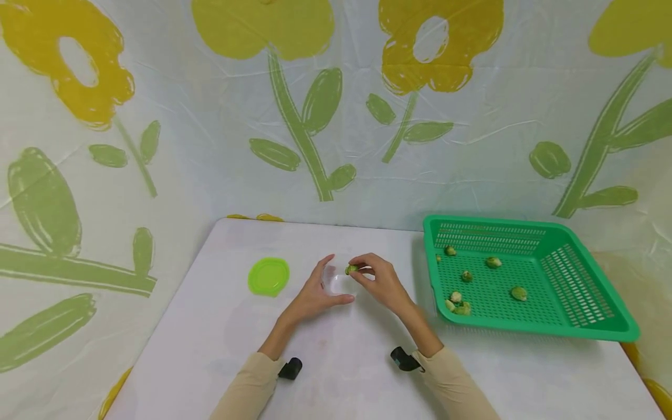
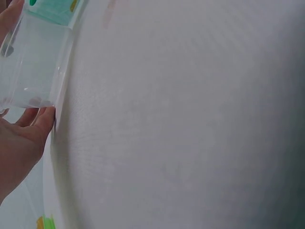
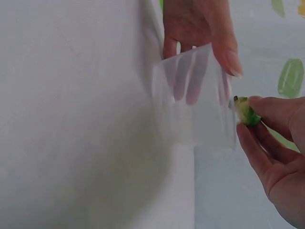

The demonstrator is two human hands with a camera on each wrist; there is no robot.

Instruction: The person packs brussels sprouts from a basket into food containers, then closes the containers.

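Note:
My left hand [image 1: 317, 296] holds a clear plastic container [image 3: 200, 126] on the table, with its fingers on the far side and thumb on the near side. In the left wrist view the container [image 2: 40, 62] stands at the upper left, the fingers against its wall. My right hand [image 1: 383, 284] pinches a small Brussels sprout [image 3: 248, 112] between thumb and fingers. The sprout [image 1: 350, 269] is at the container's rim. The container's inside shows only as a faint blur, so I cannot tell what lies in it.
A green plastic basket [image 1: 504, 221] stands at the right with several Brussels sprouts [image 1: 518, 293] spread on its floor. To the left of my hands lies a bright green lid [image 1: 269, 276]. A flower-printed sheet [image 1: 220, 128] hangs behind the white table [image 1: 210, 344].

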